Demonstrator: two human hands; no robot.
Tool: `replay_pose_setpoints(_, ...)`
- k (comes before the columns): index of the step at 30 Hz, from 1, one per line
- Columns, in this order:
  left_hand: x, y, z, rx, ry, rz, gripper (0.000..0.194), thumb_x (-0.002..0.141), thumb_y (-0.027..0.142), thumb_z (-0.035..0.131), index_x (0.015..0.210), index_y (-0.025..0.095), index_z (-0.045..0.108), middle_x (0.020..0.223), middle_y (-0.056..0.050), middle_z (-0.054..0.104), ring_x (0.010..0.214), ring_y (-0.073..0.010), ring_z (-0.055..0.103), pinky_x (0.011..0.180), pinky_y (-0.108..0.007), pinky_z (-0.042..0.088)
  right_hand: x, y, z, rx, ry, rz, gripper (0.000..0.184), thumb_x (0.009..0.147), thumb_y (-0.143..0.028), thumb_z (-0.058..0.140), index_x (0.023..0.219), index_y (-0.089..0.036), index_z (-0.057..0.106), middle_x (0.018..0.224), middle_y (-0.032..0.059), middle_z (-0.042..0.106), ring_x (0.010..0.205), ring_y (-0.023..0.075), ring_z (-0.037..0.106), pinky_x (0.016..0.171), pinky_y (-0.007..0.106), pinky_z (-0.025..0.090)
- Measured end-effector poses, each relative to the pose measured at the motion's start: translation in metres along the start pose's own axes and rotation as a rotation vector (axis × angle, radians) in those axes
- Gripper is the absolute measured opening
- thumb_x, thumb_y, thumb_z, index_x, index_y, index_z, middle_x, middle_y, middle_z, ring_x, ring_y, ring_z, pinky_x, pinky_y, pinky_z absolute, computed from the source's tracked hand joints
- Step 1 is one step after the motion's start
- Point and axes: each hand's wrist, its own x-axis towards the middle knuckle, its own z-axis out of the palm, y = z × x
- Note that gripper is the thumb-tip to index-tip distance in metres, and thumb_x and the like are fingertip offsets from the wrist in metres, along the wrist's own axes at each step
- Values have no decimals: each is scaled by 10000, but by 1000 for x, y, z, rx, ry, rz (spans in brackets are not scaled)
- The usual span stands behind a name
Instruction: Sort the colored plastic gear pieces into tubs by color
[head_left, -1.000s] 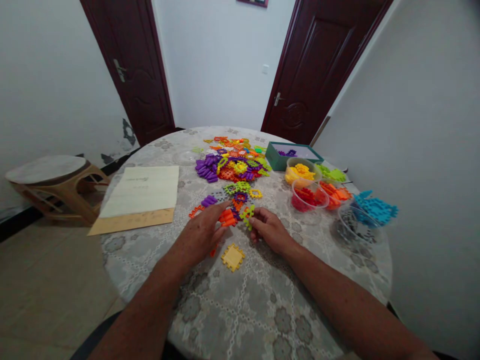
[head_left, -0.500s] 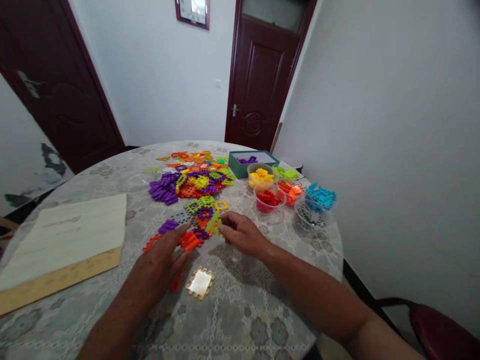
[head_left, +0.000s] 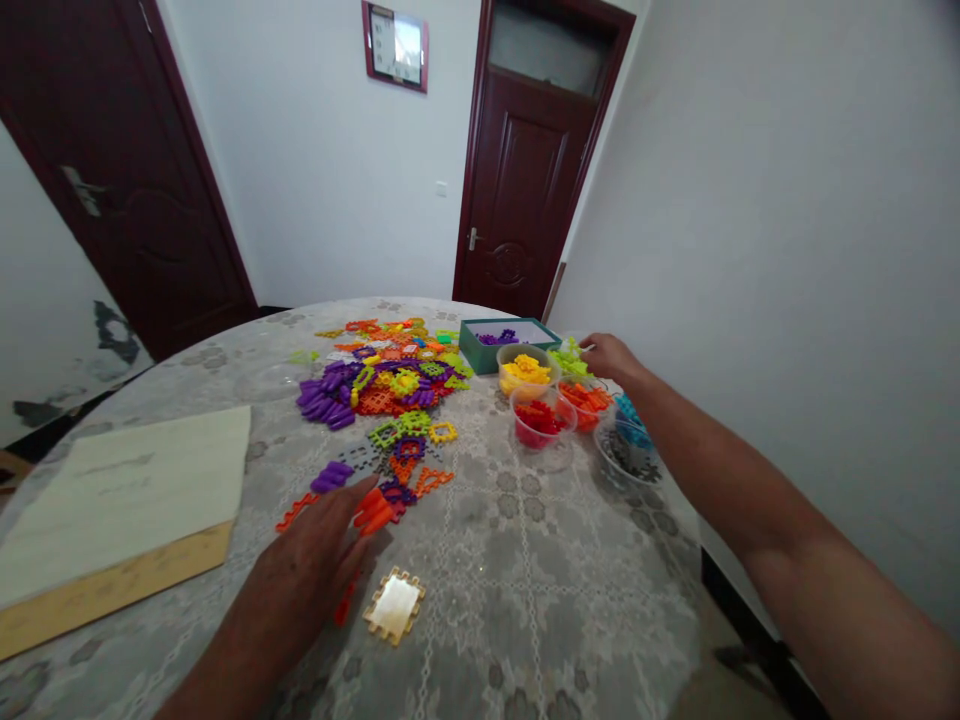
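My left hand [head_left: 319, 550] rests low over the table with its fingers apart, beside some orange ridged pieces [head_left: 373, 512]. Small connecting plastic pieces in purple, grey, green and orange lie just beyond its fingertips, an orange triangular piece [head_left: 433, 482] among them. A square piece with a pale centre [head_left: 395, 607] lies to the right of this hand. Far to the right, my right hand [head_left: 609, 358] reaches over a tub of lime-green pieces [head_left: 571, 360]. Its fingers are pinched on a lime-green piece at the top of that heap, partly hidden by the hand.
Clear tubs hold yellow pieces [head_left: 525, 372], red pieces [head_left: 538, 420], orange pieces [head_left: 585, 400], grey pieces [head_left: 628, 455] and blue pieces [head_left: 630, 415]. A green box [head_left: 480, 352] with purple pieces stands behind them. A large mixed pile [head_left: 390, 385] lies mid-table; a paper-covered board [head_left: 142, 490] lies left.
My right hand has carried a lime-green piece from the near cluster to the lime-green tub at the back right. The orange triangular piece now shows uncovered. My left hand has hardly moved.
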Motion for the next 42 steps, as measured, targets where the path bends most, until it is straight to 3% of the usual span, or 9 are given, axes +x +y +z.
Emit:
replay_pose_setpoints(4,-1,-2,4,-5,9,37,499,996,519,562,1440,295,594,1354,-104,723,1199,-323,723,1012,-464,618,30,18,10,-88,-32,51,343,870,-125,636,1172,-58,783,1012,188,792,933,242,755,851,308,530)
replay_pose_setpoints(12,-3,-3,6,-40,-9,39,467,1000,484,582,1439,325,586,1314,-95,736,1155,-325,737,990,-470,626,42,29,40,-190,-69,5,355,848,-84,639,1156,-74,814,1147,192,787,1067,242,728,892,258,500)
replay_pose_setpoints(18,-2,-2,6,-28,-17,47,489,994,485,597,1449,308,578,1334,-91,726,1187,-319,724,1010,-467,620,34,23,32,-208,11,-24,335,894,-128,610,1158,-130,817,1239,155,771,1151,240,704,958,253,488)
replay_pose_setpoints(24,0,2,1,-18,7,81,466,1012,471,574,1433,272,584,1324,-100,733,1169,-298,735,1008,-468,622,17,-4,12,-163,87,-102,323,914,-135,570,1114,-163,822,1191,110,788,1108,221,706,966,269,500)
replay_pose_setpoints(29,-1,18,-8,-59,17,64,541,997,349,602,1521,280,488,1440,-96,678,1261,-282,694,1066,-451,586,-41,-50,4,29,37,-301,298,962,-203,545,1132,-172,787,1047,72,796,875,178,721,799,266,532)
replay_pose_setpoints(33,2,33,-16,-145,-16,21,672,972,239,616,1599,265,379,1508,-116,624,1324,-264,651,1108,-454,552,-127,-98,17,338,-238,-529,232,974,-334,623,1103,-199,760,927,50,764,765,162,693,680,260,523)
replay_pose_setpoints(38,5,44,-15,-222,-39,67,732,976,258,635,1630,318,311,1507,-97,624,1303,-240,662,1090,-441,561,-229,-148,66,780,-750,-501,416,999,-343,616,1403,-254,568,1050,54,730,786,158,700,586,239,543)
replay_pose_setpoints(40,4,45,-12,-213,-26,122,713,986,309,641,1622,320,321,1502,-97,627,1320,-251,652,1087,-444,563,-251,-159,92,928,-835,-487,409,983,-286,626,1388,-274,573,1028,29,717,756,140,684,594,236,553)
replay_pose_setpoints(42,4,42,-10,-177,-17,154,683,994,351,637,1609,316,344,1487,-98,638,1319,-261,652,1076,-443,569,-259,-163,111,1000,-828,-483,355,979,-233,603,1332,-272,604,942,-4,701,671,111,645,592,229,540)
